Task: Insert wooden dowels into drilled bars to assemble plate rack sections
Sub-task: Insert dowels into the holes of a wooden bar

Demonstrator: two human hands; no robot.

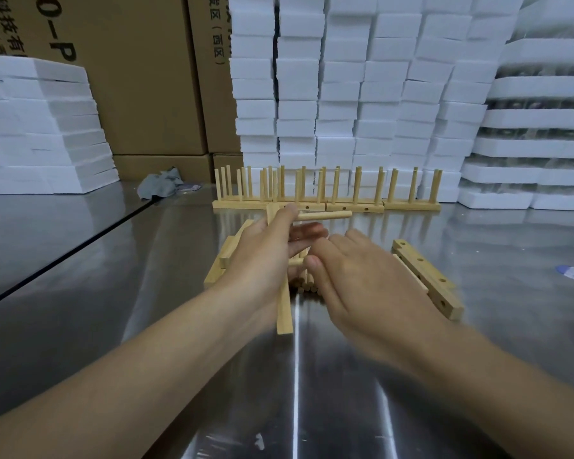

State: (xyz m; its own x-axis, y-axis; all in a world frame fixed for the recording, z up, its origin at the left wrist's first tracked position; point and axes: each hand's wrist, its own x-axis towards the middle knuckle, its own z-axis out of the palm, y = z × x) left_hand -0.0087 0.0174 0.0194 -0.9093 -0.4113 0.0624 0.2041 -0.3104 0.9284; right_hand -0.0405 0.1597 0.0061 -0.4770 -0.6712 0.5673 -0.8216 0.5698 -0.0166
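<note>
Hands meet low over the steel counter (80,293). Left hand (262,256): fingers clamped round a drilled bar (284,313) that points away from the person. One dowel (325,215) sits near its far end and sticks out to the right. Right hand (365,279): motion-blurred, palm down over loose dowels (307,288); cannot tell whether its fingers grip one. Spare bars (424,276) lie to its right, other bars (217,270) at left. Finished sections (325,197) stand in a row at the back, before foam blocks (345,94).
</note>
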